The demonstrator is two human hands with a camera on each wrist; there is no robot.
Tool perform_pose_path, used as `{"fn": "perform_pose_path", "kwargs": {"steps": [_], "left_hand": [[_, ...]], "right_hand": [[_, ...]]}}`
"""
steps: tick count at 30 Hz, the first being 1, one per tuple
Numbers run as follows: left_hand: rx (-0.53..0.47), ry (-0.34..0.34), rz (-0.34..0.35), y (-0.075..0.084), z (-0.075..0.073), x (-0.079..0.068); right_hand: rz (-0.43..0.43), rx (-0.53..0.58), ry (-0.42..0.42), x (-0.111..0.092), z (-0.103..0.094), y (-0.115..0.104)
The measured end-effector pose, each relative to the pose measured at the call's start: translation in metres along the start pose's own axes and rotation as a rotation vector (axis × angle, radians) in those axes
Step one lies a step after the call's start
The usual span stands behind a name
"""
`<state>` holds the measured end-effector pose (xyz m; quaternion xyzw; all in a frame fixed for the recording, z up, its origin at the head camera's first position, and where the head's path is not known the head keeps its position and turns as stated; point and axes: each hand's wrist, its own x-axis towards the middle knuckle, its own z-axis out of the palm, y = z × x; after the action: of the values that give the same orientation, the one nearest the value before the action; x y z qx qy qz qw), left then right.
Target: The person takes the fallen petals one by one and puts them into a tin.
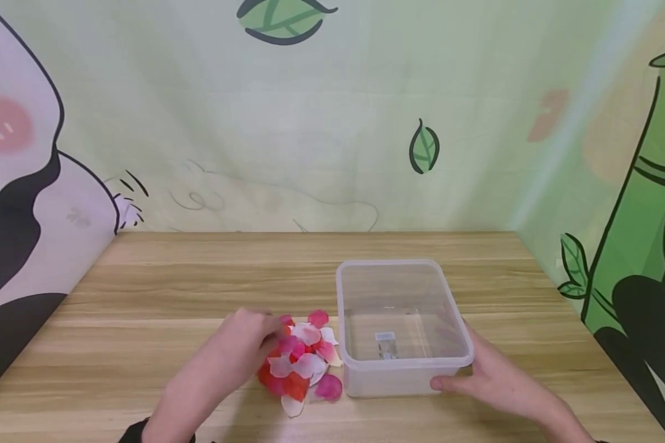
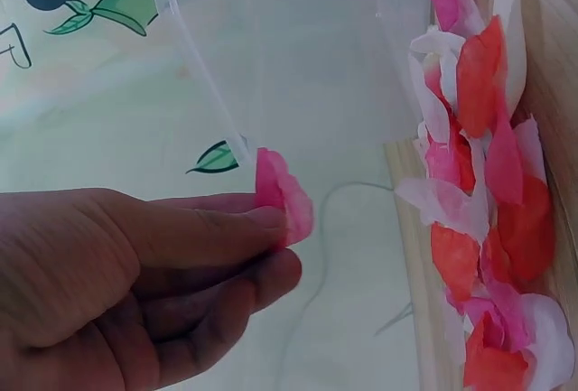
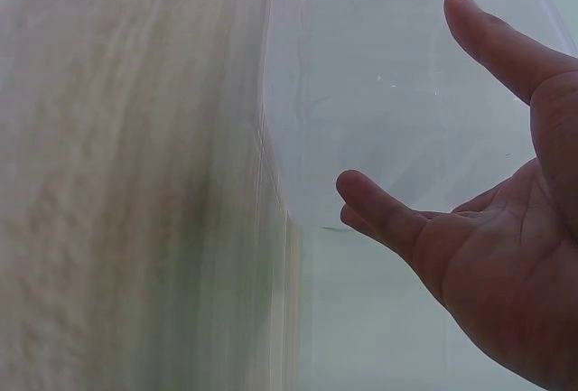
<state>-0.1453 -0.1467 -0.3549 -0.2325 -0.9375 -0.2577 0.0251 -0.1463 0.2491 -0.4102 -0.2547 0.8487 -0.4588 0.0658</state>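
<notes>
In the left wrist view, my left hand (image 2: 135, 274) pinches a pink petal (image 2: 284, 197) between thumb and fingertips. That hand (image 1: 240, 341) is over the left edge of a loose heap of petals (image 1: 304, 369) in red, pink and white, piled on the table. Just right of the heap stands a clear plastic box (image 1: 404, 363), upright and without a lid. My right hand (image 1: 498, 375) is at its right side near the front corner, the thumb along the front wall. Its fingers (image 3: 388, 215) are spread and fairly straight in the right wrist view.
A wood-grain table (image 1: 199, 264) carries the box and petals. Behind it hangs a pale green printed cloth (image 1: 310, 123) with leaves, a panda and bamboo. A small pale label (image 1: 385, 336) shows at the box's bottom.
</notes>
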Motion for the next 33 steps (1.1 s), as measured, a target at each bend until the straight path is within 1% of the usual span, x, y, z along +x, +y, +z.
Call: {"fn": "perform_pose_path", "kwargs": {"steps": [3,6,8,13,16,20,22,28,30,33], "left_hand": [[0.014,0.04,0.023,0.003,0.0,0.002],[0.021,0.098,0.049,0.007,0.001,0.004],[0.027,0.14,0.073,0.009,0.003,0.005],[0.006,0.251,0.152,0.015,0.008,0.008],[-0.003,0.305,0.192,0.02,0.01,0.01],[0.003,0.347,0.228,0.026,0.014,0.012],[-0.012,0.366,0.252,0.028,0.016,0.013],[-0.074,0.46,0.379,0.032,0.024,0.018],[-0.082,0.471,0.398,0.034,0.026,0.019],[-0.099,0.465,0.408,0.037,0.029,0.02]], "right_hand": [[-0.002,0.001,0.0,0.0,0.0,0.0],[0.002,0.002,0.003,0.0,0.0,0.0],[0.004,0.0,0.005,0.0,0.0,0.0],[0.003,0.003,0.005,0.0,0.0,0.001],[0.0,0.007,0.003,-0.001,0.0,0.0],[-0.006,0.012,-0.001,0.0,0.0,0.0],[-0.006,0.01,0.0,0.0,0.0,-0.001],[-0.003,0.0,0.004,0.0,0.0,-0.001],[0.003,-0.003,0.005,0.0,0.001,0.0],[0.011,0.002,0.004,0.0,0.0,0.0]]}}
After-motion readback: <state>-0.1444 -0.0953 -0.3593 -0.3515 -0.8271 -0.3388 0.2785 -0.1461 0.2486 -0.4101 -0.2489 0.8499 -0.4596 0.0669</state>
